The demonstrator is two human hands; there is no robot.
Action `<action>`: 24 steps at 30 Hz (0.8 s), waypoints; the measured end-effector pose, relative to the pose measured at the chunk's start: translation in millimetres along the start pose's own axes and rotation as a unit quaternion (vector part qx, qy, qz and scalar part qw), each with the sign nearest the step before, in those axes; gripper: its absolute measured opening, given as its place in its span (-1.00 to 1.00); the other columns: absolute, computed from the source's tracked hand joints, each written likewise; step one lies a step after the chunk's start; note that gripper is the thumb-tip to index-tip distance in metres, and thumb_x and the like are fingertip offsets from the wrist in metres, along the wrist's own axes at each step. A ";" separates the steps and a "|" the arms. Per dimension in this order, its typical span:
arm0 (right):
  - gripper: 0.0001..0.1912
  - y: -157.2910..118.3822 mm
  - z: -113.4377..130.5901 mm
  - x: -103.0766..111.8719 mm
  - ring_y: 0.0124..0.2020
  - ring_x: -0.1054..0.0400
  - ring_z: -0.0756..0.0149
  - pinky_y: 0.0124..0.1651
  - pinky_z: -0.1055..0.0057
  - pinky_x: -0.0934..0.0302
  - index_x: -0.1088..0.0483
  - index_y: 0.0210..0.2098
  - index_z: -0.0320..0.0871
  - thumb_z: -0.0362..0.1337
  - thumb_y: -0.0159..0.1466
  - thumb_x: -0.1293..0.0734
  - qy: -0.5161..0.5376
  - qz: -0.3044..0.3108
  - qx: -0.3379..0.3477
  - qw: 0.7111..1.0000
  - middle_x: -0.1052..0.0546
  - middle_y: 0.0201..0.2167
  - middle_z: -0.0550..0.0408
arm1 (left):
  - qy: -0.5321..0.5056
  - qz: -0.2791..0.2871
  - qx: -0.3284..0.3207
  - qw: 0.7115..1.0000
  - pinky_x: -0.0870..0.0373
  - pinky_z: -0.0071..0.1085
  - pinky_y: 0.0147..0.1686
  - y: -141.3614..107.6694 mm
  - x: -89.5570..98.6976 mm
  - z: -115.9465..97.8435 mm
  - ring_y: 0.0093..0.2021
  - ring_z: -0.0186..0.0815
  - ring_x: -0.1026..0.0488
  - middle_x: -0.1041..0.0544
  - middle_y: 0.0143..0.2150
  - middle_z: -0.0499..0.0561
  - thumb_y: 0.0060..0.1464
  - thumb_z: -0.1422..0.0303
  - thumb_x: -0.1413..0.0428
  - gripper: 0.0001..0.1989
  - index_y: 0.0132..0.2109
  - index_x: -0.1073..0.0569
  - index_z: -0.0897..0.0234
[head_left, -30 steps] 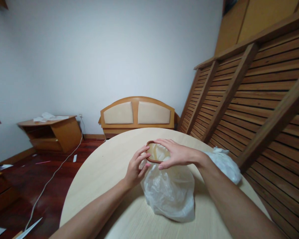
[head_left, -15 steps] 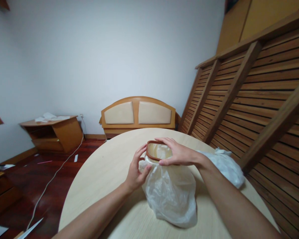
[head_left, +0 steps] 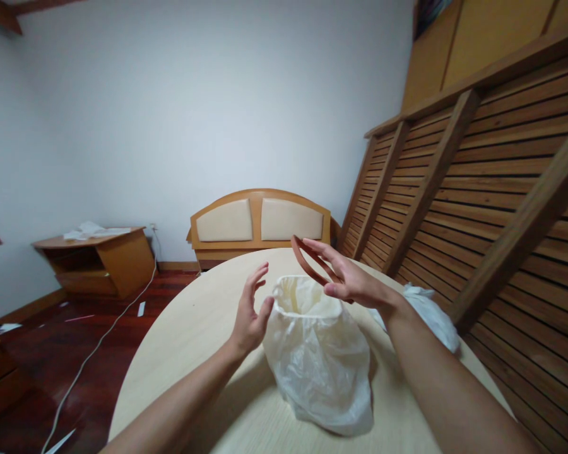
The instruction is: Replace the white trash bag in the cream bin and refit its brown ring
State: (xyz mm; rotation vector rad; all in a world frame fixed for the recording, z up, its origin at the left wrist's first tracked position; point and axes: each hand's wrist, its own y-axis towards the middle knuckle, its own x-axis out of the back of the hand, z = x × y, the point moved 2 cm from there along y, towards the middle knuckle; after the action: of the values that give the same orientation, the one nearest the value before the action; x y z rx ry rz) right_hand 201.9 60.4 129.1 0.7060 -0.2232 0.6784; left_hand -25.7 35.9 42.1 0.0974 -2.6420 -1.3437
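Right hand: a person's right hand point(head_left: 360, 284) grips a brown ring point(head_left: 304, 260), tilted above the table.
Left hand: the left hand point(head_left: 247, 320), open and holding nothing, curves beside the bag's mouth; whether it touches is unclear.
White bag: a translucent bag point(head_left: 319, 372) sits upright on the pale round table point(head_left: 184, 353), its mouth point(head_left: 307, 314) spread wide just below the ring. Whatever supports it is hidden.
Handling: a light, even grip with the ring clear of the film would likely avoid snags; the open palm seems well placed to steady the rim.
Beyond: a second bag point(head_left: 430, 321) rests by the right forearm, near a slatted wooden frame point(head_left: 435, 157).
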 end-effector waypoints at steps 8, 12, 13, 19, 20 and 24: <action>-0.02 3.4 12.3 -19.1 0.46 0.09 0.04 0.47 0.02 0.28 -0.09 0.38 0.00 0.14 0.11 -0.50 0.085 0.107 0.043 0.990 -0.05 0.46 -0.11 | -0.055 0.028 0.046 0.997 -0.45 -0.28 0.05 74.8 -15.4 -28.3 -0.02 -0.19 -0.56 -0.61 -0.02 0.14 0.16 0.20 -0.23 -0.60 0.10 -0.48 0.26; -0.03 3.9 9.8 -14.3 0.46 0.09 0.03 0.46 0.01 0.22 -0.10 0.38 0.01 0.15 0.12 -0.49 0.072 0.126 0.020 0.989 -0.09 0.44 -0.10 | -0.004 0.005 0.030 1.000 -0.50 -0.31 -0.02 76.4 -14.0 -35.4 -0.10 -0.19 -0.61 -0.68 -0.16 0.11 0.19 0.21 -0.20 -0.77 -0.17 -0.63 0.28; -0.06 3.6 10.1 -12.4 0.46 0.07 0.03 0.45 0.01 0.20 -0.13 0.37 0.01 0.14 0.12 -0.49 0.054 0.119 0.013 0.991 -0.12 0.44 -0.09 | -0.005 0.003 0.034 0.999 -0.52 -0.30 -0.04 75.3 -13.3 -34.9 -0.12 -0.18 -0.62 -0.69 -0.17 0.11 0.19 0.21 -0.20 -0.76 -0.16 -0.64 0.27; -0.53 2.0 28.5 -9.5 0.20 -0.37 0.11 0.30 0.04 -0.17 -0.45 0.13 -0.02 -0.11 0.25 -0.47 -0.039 0.027 0.010 0.999 -0.52 0.14 -0.03 | -0.051 -0.085 -0.007 0.995 -0.56 -0.25 0.01 72.9 -6.6 -37.3 -0.07 -0.19 -0.64 -0.68 -0.09 0.08 0.23 0.29 -0.16 -0.69 0.08 -0.57 0.25; -0.64 1.7 32.6 -10.1 0.11 -0.44 0.14 0.24 0.06 -0.24 -0.50 0.05 -0.05 -0.11 0.29 -0.43 -0.032 0.012 0.017 0.999 -0.58 0.04 -0.02 | -0.044 -0.095 -0.016 0.994 -0.56 -0.25 0.01 72.8 -5.9 -39.9 -0.06 -0.20 -0.64 -0.69 -0.10 0.08 0.24 0.30 -0.15 -0.70 0.07 -0.57 0.26; -0.72 -0.9 40.8 -8.1 -0.13 -0.54 0.21 0.06 0.17 -0.36 -0.56 -0.10 -0.11 -0.07 0.32 -0.40 0.007 -0.045 0.024 0.999 -0.65 -0.24 0.02 | -0.029 -0.089 -0.052 0.994 -0.59 -0.30 -0.07 73.0 -4.6 -51.0 -0.13 -0.23 -0.65 -0.69 -0.13 0.09 0.24 0.31 -0.14 -0.77 -0.01 -0.56 0.28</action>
State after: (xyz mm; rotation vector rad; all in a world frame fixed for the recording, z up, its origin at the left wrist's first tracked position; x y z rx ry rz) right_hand 197.6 28.9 155.8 0.7536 -0.1620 0.6051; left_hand -10.2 39.1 129.8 0.2893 -2.6585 -1.5579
